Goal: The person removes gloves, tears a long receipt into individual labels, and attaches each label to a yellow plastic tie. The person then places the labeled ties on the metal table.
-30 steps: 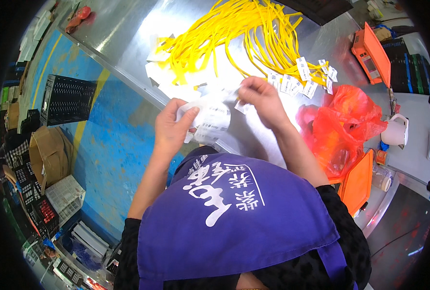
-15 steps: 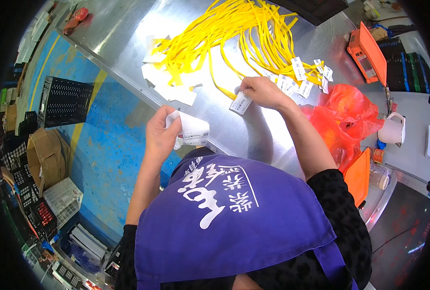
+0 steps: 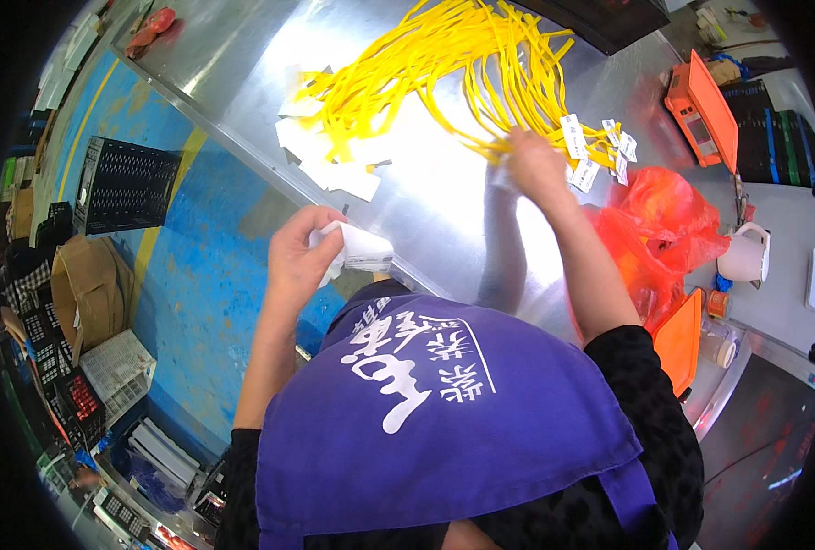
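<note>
A: The left grip [image 3: 299, 249] is closed on a folded white label strip [image 3: 366, 246], near the desk's [image 3: 215, 55] edge. And the right grip [image 3: 536, 168]?

B: Its fingers are blurred; whether they are closed on anything cannot be told.

A: Where do the yellow straps [image 3: 444, 46] lie?

B: On the desk: the bundle's middle is at 11 o'clock from the right grip, the nearer hand, and at 1 o'clock from the left, well apart.

A: Their long axis?

B: An arch: one limb runs from 8 to 2 o'clock, the other toward 5. White tags [image 3: 574, 136] lie between 2 and 3 o'clock from the right grip.
</note>
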A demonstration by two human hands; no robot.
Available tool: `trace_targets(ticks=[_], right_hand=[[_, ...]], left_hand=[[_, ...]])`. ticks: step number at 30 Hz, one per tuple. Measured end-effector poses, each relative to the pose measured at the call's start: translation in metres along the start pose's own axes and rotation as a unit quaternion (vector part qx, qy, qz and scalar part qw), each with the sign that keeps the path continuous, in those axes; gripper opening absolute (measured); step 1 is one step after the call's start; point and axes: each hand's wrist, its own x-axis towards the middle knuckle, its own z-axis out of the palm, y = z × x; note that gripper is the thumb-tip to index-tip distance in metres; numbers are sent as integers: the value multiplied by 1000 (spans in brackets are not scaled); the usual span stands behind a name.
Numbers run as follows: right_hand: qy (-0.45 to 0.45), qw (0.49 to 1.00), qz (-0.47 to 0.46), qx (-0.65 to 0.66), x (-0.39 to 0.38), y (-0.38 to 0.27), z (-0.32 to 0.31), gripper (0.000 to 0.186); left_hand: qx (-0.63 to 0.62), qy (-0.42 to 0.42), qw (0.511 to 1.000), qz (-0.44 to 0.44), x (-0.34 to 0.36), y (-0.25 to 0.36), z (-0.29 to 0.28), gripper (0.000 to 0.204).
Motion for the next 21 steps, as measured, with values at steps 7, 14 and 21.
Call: trace_targets(ticks=[7,14,21], right_hand=[[96,984,-119,97,42,-26,-25,43],[-30,963,-208,167,47,-112,-3,22],[-82,975,-128,160,10,-51,-2,24]], left_hand=[[-125,-46,989,-59,3,12,-2,14],[-60,-68,996,-22,4,20,3,11],[-35,-119,992,-1,3,4,4,11]])
